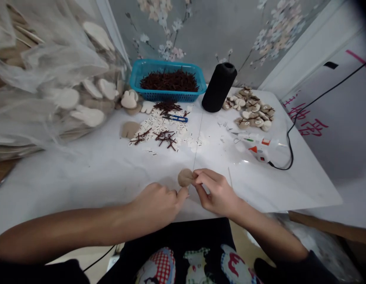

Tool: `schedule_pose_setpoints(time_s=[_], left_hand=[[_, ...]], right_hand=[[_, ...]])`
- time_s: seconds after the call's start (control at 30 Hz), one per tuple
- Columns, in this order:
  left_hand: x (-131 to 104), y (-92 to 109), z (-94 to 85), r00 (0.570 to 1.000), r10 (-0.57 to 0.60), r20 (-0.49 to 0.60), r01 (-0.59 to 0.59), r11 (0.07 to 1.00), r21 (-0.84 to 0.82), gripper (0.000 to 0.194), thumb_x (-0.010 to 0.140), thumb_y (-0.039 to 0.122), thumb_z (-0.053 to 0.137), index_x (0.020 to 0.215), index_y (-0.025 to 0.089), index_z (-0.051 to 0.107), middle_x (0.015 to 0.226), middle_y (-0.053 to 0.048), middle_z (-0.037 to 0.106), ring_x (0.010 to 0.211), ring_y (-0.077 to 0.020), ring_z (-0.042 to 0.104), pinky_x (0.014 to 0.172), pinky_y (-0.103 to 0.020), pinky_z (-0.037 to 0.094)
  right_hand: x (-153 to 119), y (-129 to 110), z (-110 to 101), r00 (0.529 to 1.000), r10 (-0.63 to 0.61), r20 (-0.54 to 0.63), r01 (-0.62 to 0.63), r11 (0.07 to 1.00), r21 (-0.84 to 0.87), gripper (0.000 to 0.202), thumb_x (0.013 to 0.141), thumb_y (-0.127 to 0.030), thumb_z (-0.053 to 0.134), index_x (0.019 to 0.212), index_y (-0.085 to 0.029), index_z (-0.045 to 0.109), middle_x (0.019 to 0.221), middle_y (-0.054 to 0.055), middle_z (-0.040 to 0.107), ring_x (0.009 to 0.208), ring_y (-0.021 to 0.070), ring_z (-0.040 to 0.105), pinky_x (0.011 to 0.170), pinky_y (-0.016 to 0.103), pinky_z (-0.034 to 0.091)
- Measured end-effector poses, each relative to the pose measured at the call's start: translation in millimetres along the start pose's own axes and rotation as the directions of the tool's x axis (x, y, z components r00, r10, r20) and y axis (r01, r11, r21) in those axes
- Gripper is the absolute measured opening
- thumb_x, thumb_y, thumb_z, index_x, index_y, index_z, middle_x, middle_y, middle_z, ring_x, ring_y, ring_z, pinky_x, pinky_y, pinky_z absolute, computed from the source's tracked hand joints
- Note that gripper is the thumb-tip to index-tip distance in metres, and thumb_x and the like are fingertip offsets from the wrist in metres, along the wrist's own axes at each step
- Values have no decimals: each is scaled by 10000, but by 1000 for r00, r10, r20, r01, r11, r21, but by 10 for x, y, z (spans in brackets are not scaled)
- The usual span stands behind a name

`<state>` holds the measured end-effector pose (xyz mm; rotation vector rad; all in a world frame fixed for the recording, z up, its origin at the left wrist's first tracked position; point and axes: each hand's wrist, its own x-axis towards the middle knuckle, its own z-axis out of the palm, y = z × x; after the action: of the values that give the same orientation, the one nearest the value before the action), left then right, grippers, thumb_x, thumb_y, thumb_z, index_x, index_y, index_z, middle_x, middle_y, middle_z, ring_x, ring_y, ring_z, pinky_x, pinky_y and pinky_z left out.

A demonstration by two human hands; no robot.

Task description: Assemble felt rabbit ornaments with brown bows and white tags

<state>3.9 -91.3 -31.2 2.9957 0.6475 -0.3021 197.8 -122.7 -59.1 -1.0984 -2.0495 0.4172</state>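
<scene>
Above the front part of the table, a small beige fabric piece (185, 177) with a rounded body is in my right hand (218, 193). My right thumb and fingertips pinch its narrow right end. My left hand (162, 203) is closed, its fingers curled and the index fingertip close to the lower edge of the piece. Whether that fingertip touches the piece, or anything sits inside the curled fingers, is hidden. Beyond the hands lie dark brown bows (167, 138) on a scatter of small white labels (185, 134), with blue thread snips (178, 118) among them.
A blue basket (168, 96) of brown bows stands at the back beside a black thread cone (218, 88). Finished-looking beige and white pieces (254, 112) pile up right. A glue gun (260, 152) trails a black cord (292, 130). Clear bags (67, 75) of rabbit-shaped pieces crowd the left.
</scene>
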Motion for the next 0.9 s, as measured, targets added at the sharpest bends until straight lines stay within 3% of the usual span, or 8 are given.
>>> schedule_pose_setpoints(time_s=[0.13,0.3,0.53,0.63,0.73,0.83,0.9], left_hand=[[-14,17,18,1000,9,-9,-10,997,-71,198,805,93,478,975,138,567,620,-48,666,483,-222,629,413,-289,340],[74,-97,-116,998,50,-26,-54,977,-205,210,765,57,445,900,167,562,602,-15,626,457,-161,561,448,-273,279],[385,-400,-219,985,142,-95,-166,922,-349,159,855,223,430,769,203,562,466,43,462,376,-100,310,471,-266,176],[477,-503,-217,976,168,-136,-212,864,-457,200,879,248,392,794,201,567,474,45,431,401,-100,308,483,-251,198],[513,-544,-168,978,148,-149,-209,765,-610,264,914,280,351,769,185,550,532,36,458,455,-94,380,503,-226,258],[474,-495,-3,990,79,-120,-143,643,-753,277,921,279,347,739,169,525,577,31,504,504,-86,444,510,-193,321],[381,-408,156,989,51,-142,-142,636,-758,216,887,243,385,739,168,524,584,28,538,518,-90,474,503,-189,353]], right_hand=[[-114,-67,16,998,51,33,-51,999,10,142,869,-71,432,821,-190,494,879,91,622,803,184,608,675,312,531],[-220,-129,16,996,84,19,-85,995,51,146,865,-70,431,848,-178,527,906,103,630,843,192,617,710,326,541],[-208,-114,-54,999,-32,-7,33,994,103,156,859,-55,443,858,-167,552,893,95,628,844,167,616,742,312,554],[-184,-100,-86,994,-98,-56,105,985,137,166,854,-45,458,864,-175,561,898,85,636,832,153,621,714,285,558],[-164,-89,-99,981,-141,-131,161,975,151,158,851,-52,483,857,-189,561,896,78,644,778,144,622,654,271,556],[-136,-64,-94,969,-156,-191,192,963,191,146,841,-58,520,842,-200,556,882,69,648,748,139,626,633,265,556],[-108,-38,-85,964,-142,-224,192,956,221,145,837,-63,533,840,-207,551,875,64,643,738,135,627,626,263,557]])
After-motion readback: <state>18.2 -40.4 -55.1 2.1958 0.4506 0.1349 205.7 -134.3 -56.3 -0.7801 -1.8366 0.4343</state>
